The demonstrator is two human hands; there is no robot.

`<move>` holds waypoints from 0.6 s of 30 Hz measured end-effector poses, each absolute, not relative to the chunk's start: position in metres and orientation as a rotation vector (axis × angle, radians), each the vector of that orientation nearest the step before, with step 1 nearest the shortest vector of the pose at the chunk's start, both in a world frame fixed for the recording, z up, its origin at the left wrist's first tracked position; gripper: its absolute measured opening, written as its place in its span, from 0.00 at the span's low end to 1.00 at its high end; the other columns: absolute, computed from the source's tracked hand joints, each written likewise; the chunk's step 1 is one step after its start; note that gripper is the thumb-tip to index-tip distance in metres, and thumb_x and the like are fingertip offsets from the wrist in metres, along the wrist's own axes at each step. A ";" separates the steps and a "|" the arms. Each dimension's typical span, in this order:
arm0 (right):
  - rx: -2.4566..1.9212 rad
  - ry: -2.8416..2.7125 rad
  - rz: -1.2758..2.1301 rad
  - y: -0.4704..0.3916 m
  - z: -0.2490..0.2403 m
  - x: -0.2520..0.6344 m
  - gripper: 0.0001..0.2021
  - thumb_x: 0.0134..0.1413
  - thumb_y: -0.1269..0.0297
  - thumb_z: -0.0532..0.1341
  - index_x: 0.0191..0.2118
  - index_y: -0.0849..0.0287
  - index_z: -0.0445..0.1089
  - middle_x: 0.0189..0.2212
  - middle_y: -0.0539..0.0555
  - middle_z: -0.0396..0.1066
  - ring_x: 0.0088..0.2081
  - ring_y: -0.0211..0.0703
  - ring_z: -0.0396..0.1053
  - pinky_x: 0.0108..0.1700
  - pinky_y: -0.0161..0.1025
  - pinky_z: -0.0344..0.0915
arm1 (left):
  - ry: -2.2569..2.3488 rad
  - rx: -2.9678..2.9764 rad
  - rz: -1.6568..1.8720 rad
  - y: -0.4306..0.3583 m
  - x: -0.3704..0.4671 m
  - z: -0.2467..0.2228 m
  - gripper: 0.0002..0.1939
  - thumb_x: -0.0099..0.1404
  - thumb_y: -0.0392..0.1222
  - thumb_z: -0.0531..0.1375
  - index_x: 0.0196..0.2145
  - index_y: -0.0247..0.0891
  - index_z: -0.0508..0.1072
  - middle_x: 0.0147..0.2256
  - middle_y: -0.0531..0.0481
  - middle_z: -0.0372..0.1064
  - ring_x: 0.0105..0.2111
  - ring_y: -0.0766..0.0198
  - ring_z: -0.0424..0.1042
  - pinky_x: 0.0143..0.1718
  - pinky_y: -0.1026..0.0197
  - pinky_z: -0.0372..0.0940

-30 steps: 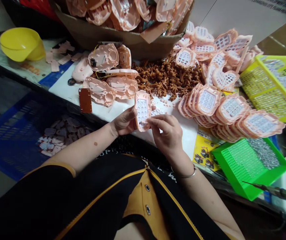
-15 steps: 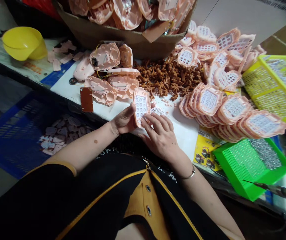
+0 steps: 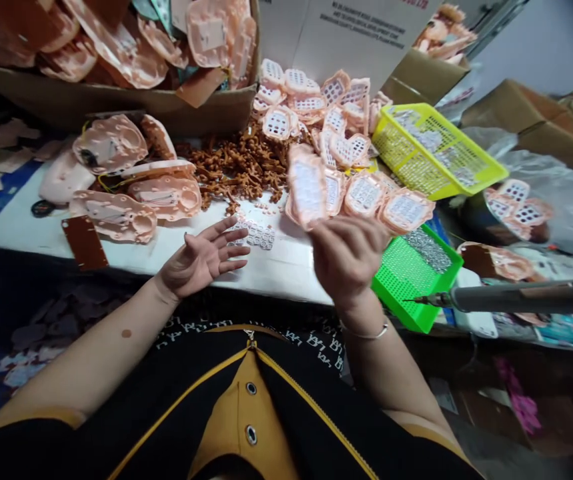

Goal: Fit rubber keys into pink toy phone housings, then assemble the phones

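**Pink panel (image 3: 307,187) at the tips of a closed right hand (image 3: 349,257); left hand (image 3: 201,263) spread wide**

The right hand's fingers are folded narrow on the panel's lower end, and the rest reaches beyond them toward the stacked panels (image 3: 366,193). Motion blurs it, but a scalloped pink rim and pale inner face show. The left hand holds nothing, palm up and fingers apart, near small translucent pieces (image 3: 259,235) on the smooth white work surface (image 3: 286,270).

Behind lies a tangled heap of knobbly brown parts (image 3: 246,167), with glossy, hollow pink shells (image 3: 166,197) to its left, studded inside with round posts. A perforated green tray (image 3: 399,273) carries silvery metal bits (image 3: 423,250); a yellow lattice basket (image 3: 416,160) tilts beyond it.
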State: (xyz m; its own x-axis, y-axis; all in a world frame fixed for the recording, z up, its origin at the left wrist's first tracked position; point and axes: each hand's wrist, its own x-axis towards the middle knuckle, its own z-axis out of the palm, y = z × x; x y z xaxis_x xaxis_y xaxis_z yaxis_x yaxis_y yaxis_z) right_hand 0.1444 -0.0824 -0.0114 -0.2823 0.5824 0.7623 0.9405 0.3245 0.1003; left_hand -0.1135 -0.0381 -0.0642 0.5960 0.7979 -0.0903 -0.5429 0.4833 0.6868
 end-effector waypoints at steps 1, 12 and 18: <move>-1.447 -1.919 -0.798 -0.081 -0.004 0.160 0.08 0.62 0.64 0.59 0.41 0.48 0.76 0.36 0.53 0.78 0.42 0.48 0.70 0.50 0.50 0.63 | 0.451 0.655 0.850 -0.038 -0.113 -0.063 0.44 0.44 0.66 0.70 0.55 0.41 0.72 0.56 0.40 0.70 0.47 0.52 0.75 0.47 0.52 0.73; -2.036 -1.809 -0.897 -0.078 0.021 0.238 0.14 0.62 0.66 0.52 0.30 0.55 0.74 0.32 0.61 0.73 0.38 0.55 0.63 0.44 0.57 0.55 | 0.508 0.616 0.845 -0.038 -0.108 -0.057 0.39 0.46 0.62 0.71 0.53 0.41 0.74 0.51 0.42 0.73 0.45 0.55 0.76 0.48 0.52 0.73; -1.949 -1.791 -0.770 -0.070 0.030 0.216 0.14 0.63 0.57 0.55 0.40 0.57 0.77 0.43 0.63 0.75 0.42 0.58 0.67 0.44 0.55 0.57 | 0.441 0.606 0.830 -0.037 -0.109 -0.062 0.38 0.49 0.62 0.70 0.54 0.41 0.73 0.52 0.41 0.73 0.45 0.55 0.76 0.48 0.52 0.72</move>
State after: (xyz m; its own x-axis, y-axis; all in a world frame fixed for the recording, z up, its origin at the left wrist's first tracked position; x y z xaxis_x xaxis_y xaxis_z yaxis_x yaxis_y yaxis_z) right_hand 0.2158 -0.0697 0.0303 0.0363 0.7805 0.6241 0.9899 -0.1136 0.0846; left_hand -0.1086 -0.0373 -0.0617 0.6026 0.7877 -0.1283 -0.5474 0.5249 0.6517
